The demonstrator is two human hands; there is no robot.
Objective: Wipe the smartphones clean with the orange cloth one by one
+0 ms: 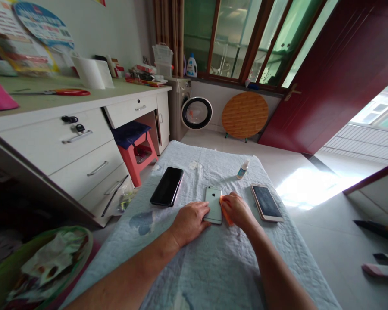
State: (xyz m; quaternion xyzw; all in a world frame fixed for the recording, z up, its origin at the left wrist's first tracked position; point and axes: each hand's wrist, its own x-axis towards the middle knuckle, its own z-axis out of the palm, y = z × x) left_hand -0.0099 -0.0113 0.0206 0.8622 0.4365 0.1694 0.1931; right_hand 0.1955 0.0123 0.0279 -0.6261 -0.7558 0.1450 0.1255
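Note:
A silver-grey smartphone [214, 206] lies back side up on the cloth-covered table, its apple logo showing. My left hand [190, 221] grips its left edge with the fingers and thumb. At its right edge my right hand [237, 208] is closed on an orange cloth [225, 209], which touches the phone's side. To the left lies a black smartphone [167, 186], screen up. A gold-framed smartphone [267, 202] with a dark screen lies right of my right hand. Behind it stands a small spray bottle [242, 169] with a clear cap.
The table wears a pale blue quilted cover [194, 267]. At the left is a white desk [80, 142] with drawers, and a red stool [137, 155] under it. A waste basket [87, 241] stands at the lower left. Farther back are a washing machine [177, 107] and a round wooden tabletop [245, 114].

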